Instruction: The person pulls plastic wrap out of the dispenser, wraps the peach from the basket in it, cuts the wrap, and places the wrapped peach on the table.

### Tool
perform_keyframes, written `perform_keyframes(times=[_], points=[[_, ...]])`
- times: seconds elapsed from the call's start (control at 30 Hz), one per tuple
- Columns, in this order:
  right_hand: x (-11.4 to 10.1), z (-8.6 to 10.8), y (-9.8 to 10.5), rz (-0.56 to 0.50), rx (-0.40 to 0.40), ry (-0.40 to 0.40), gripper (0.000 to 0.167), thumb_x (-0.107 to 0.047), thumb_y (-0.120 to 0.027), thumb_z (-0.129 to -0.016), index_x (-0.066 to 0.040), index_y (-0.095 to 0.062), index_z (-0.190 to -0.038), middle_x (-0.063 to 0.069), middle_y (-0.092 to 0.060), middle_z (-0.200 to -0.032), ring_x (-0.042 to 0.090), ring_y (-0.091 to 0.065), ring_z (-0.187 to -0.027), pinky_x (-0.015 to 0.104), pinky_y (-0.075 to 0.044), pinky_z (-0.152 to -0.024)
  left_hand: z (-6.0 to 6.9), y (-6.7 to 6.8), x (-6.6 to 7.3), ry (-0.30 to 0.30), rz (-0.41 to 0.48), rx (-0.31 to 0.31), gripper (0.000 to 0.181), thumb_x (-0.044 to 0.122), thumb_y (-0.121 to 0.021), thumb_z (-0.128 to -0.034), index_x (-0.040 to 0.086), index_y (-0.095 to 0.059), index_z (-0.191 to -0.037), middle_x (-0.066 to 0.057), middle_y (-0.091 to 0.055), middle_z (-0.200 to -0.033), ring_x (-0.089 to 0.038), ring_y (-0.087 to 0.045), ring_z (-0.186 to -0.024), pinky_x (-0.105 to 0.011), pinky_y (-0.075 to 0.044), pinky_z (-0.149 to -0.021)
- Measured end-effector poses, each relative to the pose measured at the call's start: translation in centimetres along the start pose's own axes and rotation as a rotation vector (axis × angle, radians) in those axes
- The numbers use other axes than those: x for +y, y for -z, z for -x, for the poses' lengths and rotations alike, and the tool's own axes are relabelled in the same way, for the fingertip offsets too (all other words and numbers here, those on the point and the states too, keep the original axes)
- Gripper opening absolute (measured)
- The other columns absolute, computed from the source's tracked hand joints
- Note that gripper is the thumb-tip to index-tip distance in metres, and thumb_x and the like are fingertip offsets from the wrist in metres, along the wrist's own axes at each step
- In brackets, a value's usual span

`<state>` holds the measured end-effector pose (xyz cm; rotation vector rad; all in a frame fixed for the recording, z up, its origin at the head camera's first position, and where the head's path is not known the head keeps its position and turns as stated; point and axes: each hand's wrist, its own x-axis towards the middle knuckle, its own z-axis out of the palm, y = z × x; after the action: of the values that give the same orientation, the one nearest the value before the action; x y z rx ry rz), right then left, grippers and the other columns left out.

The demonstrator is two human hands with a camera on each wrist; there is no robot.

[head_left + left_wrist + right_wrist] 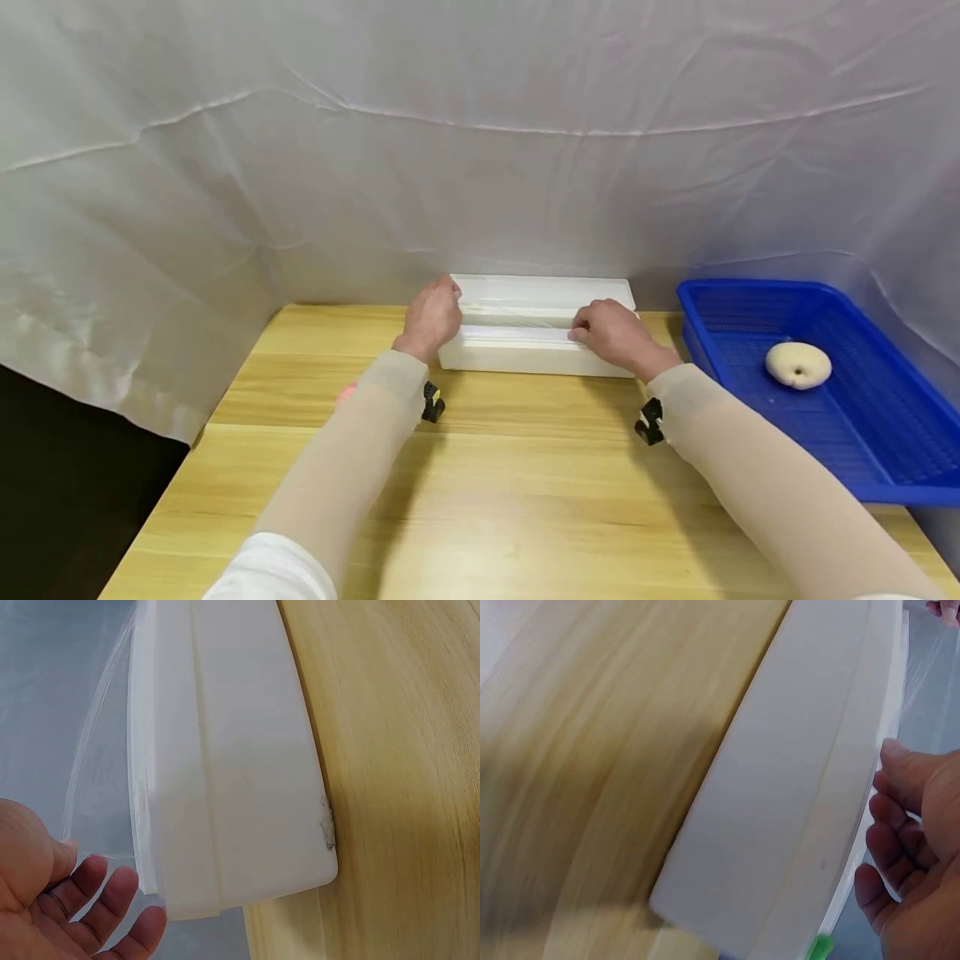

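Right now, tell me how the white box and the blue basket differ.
Colour: the white box is plain white; the blue basket is deep blue.
Shape: the box is long and narrow; the basket is wider and larger.
Contents: the box has clear film at its opening; the basket holds one pale round item.
Shared: both are open at the top.

Box on table, left of basket; item inside basket.
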<state>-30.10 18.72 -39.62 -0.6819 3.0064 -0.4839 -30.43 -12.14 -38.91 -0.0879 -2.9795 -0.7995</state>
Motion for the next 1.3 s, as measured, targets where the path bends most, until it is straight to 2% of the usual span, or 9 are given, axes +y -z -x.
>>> perform_keyframes(times=[0.2, 0.47, 0.6, 0.7, 0.87, 1.0, 1.1, 1.23, 1.3], points=[[0.1, -0.6, 0.0, 0.034, -0.011, 0.039, 0.015, -0.014, -0.067, -0.103, -0.006, -0.079, -0.105, 0.011, -0.076, -0.104, 0.032, -0.066, -0.101, 0.052, -0.052, -0.097, 0.2, -0.2, 0.4, -0.009, 0.005, 0.017, 0.025, 0.018, -0.043, -0.1143, 0.004, -0.057, -0.13, -0.012, -0.066, -0.122, -0.031, -0.065, -0.117, -0.045, -0.056, -0.103], [0.7, -0.6, 1.0, 0.046, 0.064, 0.071, 0.015, -0.012, -0.059, -0.107, -0.004, -0.07, -0.101, 0.012, -0.066, -0.098, 0.033, -0.056, -0.098, 0.049, -0.047, -0.092, 0.5, 0.1, 0.7, 0.011, 0.05, 0.014, 0.032, 0.023, -0.038, -0.1159, 0.005, -0.055, -0.135, -0.012, -0.065, -0.126, -0.03, -0.064, -0.117, -0.044, -0.055, -0.103], [0.7, -0.6, 2.0, 0.032, 0.065, 0.041, 0.014, -0.017, -0.055, -0.11, -0.007, -0.064, -0.107, 0.011, -0.065, -0.097, 0.031, -0.057, -0.093, 0.049, -0.049, -0.088, 0.4, 0.5, 1.0, 0.0, 0.078, 0.045, 0.03, 0.021, -0.039, -0.1156, 0.003, -0.055, -0.134, -0.014, -0.064, -0.125, -0.03, -0.063, -0.116, -0.044, -0.054, -0.103], [0.9, -0.5, 2.4, 0.061, 0.07, 0.056, 0.014, -0.02, -0.054, -0.111, -0.009, -0.062, -0.114, 0.01, -0.07, -0.099, 0.03, -0.062, -0.087, 0.051, -0.052, -0.084, 0.3, 0.7, 1.2, -0.014, 0.088, 0.062, 0.028, 0.019, -0.04, -0.1152, 0.002, -0.055, -0.133, -0.015, -0.063, -0.125, -0.03, -0.062, -0.116, -0.043, -0.054, -0.104], [1.8, 0.3, 2.6, 0.088, 0.003, 0.087, 0.033, -0.024, -0.065, -0.107, -0.005, -0.062, -0.134, 0.013, -0.071, -0.109, 0.029, -0.066, -0.094, 0.053, -0.055, -0.089, 0.3, 0.9, 1.4, -0.022, 0.114, 0.061, 0.027, 0.018, -0.041, -0.1149, 0.002, -0.053, -0.132, -0.014, -0.062, -0.126, -0.029, -0.061, -0.116, -0.042, -0.054, -0.103], [3.0, 1.6, 3.4, 0.116, -0.067, 0.091, 0.008, -0.015, -0.067, -0.102, -0.008, -0.07, -0.105, 0.007, -0.062, -0.092, 0.023, -0.055, -0.082, 0.043, -0.047, -0.076, 0.2, 1.2, 1.5, -0.023, 0.117, 0.054, 0.027, 0.018, -0.04, -0.115, 0.003, -0.053, -0.134, -0.014, -0.062, -0.128, -0.029, -0.061, -0.118, -0.041, -0.053, -0.105], [4.2, 2.6, 4.3, 0.126, -0.071, 0.064, 0.011, -0.01, -0.064, -0.101, -0.011, -0.07, -0.092, 0.006, -0.062, -0.089, 0.023, -0.053, -0.079, 0.042, -0.044, -0.073, 0.1, 1.3, 1.4, -0.017, 0.119, 0.047, 0.027, 0.018, -0.039, -0.1152, 0.004, -0.053, -0.133, -0.013, -0.061, -0.128, -0.029, -0.061, -0.117, -0.041, -0.053, -0.103], [5.3, 3.5, 5.3, 0.089, -0.063, -0.011, 0.011, -0.013, -0.066, -0.103, -0.008, -0.076, -0.101, 0.009, -0.071, -0.098, 0.024, -0.062, -0.085, 0.047, -0.053, -0.077, 0.0, 1.4, 1.1, -0.005, 0.121, 0.047, 0.028, 0.019, -0.039, -0.1154, 0.004, -0.053, -0.134, -0.014, -0.062, -0.129, -0.029, -0.061, -0.117, -0.042, -0.054, -0.102], [5.6, 3.7, 5.7, 0.057, -0.07, -0.038, 0.012, -0.015, -0.068, -0.103, -0.007, -0.076, -0.101, 0.01, -0.07, -0.096, 0.024, -0.062, -0.083, 0.047, -0.052, -0.074, 0.0, 1.5, 1.0, 0.0, 0.124, 0.051, 0.028, 0.019, -0.039, -0.1154, 0.005, -0.053, -0.134, -0.014, -0.063, -0.13, -0.029, -0.061, -0.117, -0.042, -0.055, -0.101]])
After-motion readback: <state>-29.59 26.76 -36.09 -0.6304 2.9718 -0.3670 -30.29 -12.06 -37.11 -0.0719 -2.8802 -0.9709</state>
